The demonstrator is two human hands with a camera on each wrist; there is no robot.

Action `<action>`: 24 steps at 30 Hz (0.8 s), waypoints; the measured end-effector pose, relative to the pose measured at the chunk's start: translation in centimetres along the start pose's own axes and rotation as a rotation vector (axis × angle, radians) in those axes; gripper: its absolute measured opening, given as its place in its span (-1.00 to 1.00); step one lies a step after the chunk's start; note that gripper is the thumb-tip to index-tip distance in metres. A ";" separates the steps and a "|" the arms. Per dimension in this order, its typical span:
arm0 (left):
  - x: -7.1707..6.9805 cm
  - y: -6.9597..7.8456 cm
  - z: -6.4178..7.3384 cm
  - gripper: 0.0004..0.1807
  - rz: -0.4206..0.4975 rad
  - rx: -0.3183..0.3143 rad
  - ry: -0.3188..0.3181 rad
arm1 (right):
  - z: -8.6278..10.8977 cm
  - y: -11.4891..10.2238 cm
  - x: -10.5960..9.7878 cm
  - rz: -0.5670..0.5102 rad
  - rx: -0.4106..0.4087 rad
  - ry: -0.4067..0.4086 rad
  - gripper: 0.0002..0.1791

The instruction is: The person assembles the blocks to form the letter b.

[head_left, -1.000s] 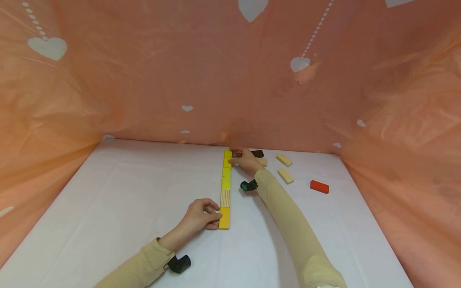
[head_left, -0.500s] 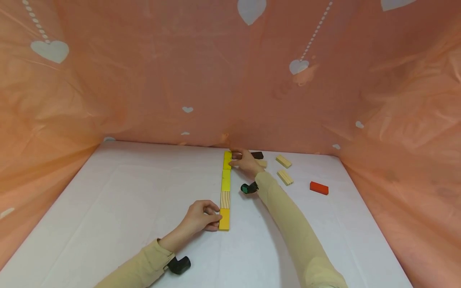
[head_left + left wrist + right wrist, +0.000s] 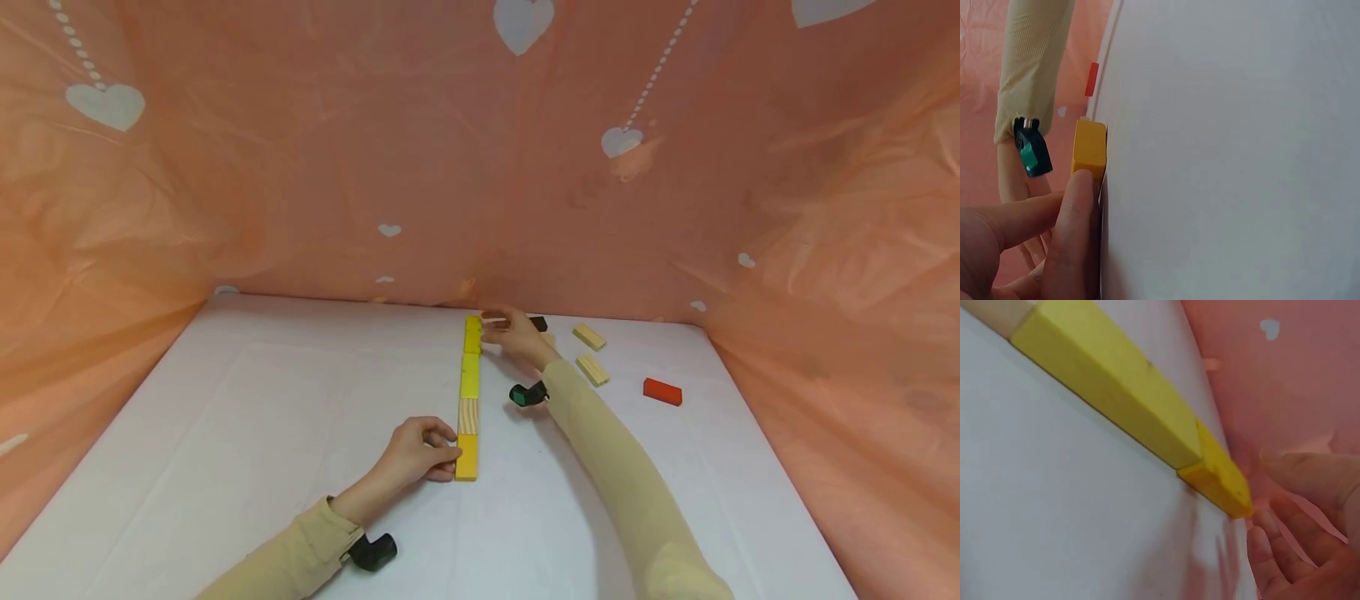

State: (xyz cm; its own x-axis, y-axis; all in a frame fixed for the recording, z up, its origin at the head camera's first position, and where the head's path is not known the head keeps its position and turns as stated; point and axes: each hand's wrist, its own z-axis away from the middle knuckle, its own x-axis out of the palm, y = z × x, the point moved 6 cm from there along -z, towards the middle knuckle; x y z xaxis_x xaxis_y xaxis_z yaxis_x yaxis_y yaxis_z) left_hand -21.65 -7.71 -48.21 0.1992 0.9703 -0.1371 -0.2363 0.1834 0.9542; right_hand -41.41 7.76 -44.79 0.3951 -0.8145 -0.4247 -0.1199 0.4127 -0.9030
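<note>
Flat wooden blocks lie end to end in a straight line on the white table. Nearest is an orange-yellow block (image 3: pixel 467 460), followed by a striped bare-wood block (image 3: pixel 468 416), a lime-yellow block (image 3: pixel 469 377) and a far yellow block (image 3: pixel 472 335). My left hand (image 3: pixel 420 448) rests at the left side of the orange-yellow block, fingertips against it; the left wrist view shows a fingertip at that block (image 3: pixel 1090 144). Beside the far yellow block (image 3: pixel 1219 478), my right hand (image 3: pixel 519 337) hovers with spread fingers and holds nothing, a small gap showing in the right wrist view.
Right of the line lie a black block (image 3: pixel 538 324), partly hidden by the right hand, bare-wood blocks (image 3: pixel 589 336) and a red block (image 3: pixel 663 392). An orange sheet (image 3: pixel 337 167) with white hearts walls the table's back and sides.
The right hand has drawn slightly right, away from the far yellow block, and its fingers have spread. The left hand and the row of blocks stay in place.
</note>
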 end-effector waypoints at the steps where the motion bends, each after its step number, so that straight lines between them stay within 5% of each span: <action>1: 0.0 0.0 0.0 -0.77 -0.001 0.003 0.000 | 0.3 -0.2 -0.1 -0.001 -0.020 -0.006 -0.35; 9: 0.2 0.0 0.0 -0.77 -0.005 0.012 -0.002 | 2.6 -1.4 -0.8 -0.043 -0.109 -0.048 -0.36; 24: 0.3 0.1 0.1 -0.76 -0.029 0.010 0.009 | 7.7 -1.1 -4.0 -0.002 -0.131 -0.024 -0.42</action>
State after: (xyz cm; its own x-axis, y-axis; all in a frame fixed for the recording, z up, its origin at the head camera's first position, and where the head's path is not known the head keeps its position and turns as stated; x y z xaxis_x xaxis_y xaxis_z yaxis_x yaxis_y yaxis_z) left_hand -21.57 -7.45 -48.13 0.1972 0.9661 -0.1669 -0.2211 0.2097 0.9525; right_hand -35.83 13.68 -41.65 0.4168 -0.8047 -0.4229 -0.2363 0.3533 -0.9052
